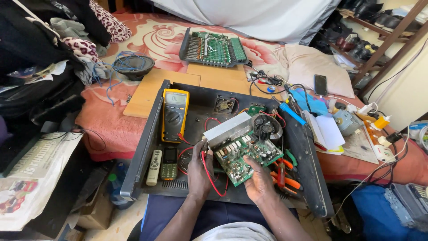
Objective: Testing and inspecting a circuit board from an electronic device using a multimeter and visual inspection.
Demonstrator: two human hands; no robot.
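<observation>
While both hands, left hand (199, 172) and right hand (257, 180), are gripping the green circuit board (245, 154) mid-frame by its edges, fingers closed, I'd be keeping it steady and off the red wires (208, 172).

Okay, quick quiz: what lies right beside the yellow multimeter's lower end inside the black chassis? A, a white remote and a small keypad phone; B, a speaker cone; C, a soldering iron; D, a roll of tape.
A: a white remote and a keypad phone lie just below the yellow multimeter in the black chassis.
</observation>
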